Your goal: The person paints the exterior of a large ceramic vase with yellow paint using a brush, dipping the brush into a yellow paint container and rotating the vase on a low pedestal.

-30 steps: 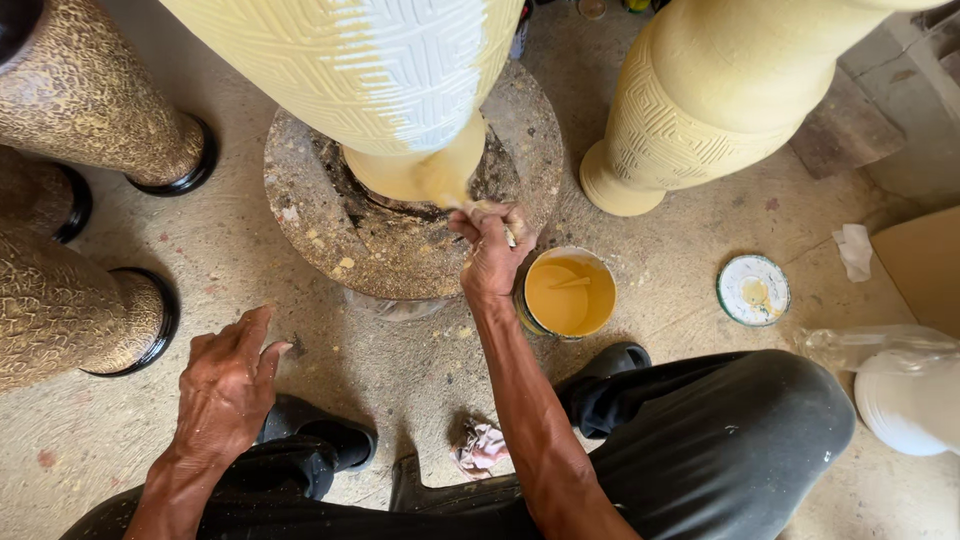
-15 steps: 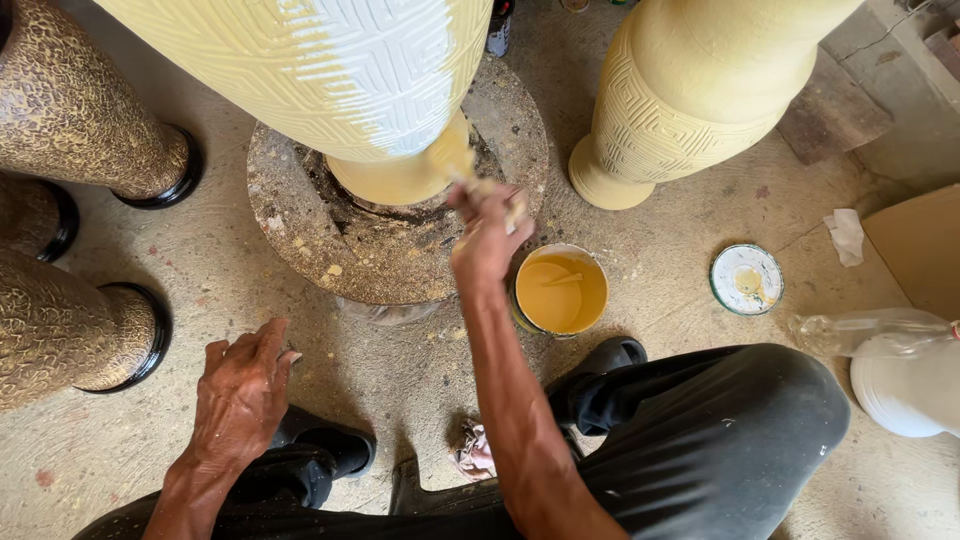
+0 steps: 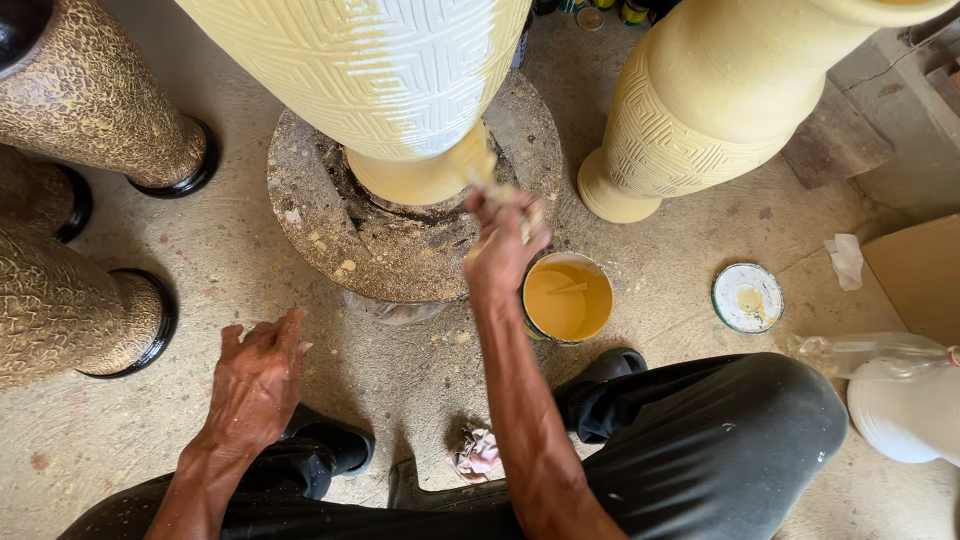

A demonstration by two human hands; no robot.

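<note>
Gripping a brush [image 3: 520, 205] at the vase [image 3: 400, 90] foot, right hand [image 3: 500, 245]; left hand [image 3: 255, 375] open, well apart.

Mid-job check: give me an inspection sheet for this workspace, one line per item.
Surface: dusty concrete floor, speckled with paint.
Job's things: large vase, part yellow and part white, on a crusted round stand; open can of yellow paint beside it.
Clutter: can lid, crumpled rag, paper scrap, plastic bottle.
Grippers: right hand grips a small brush by the vase's foot; left hand hangs open above the floor.
Cables: nothing seen.
Surroundings: yellow patterned vase, dark textured vases, cardboard.
</note>
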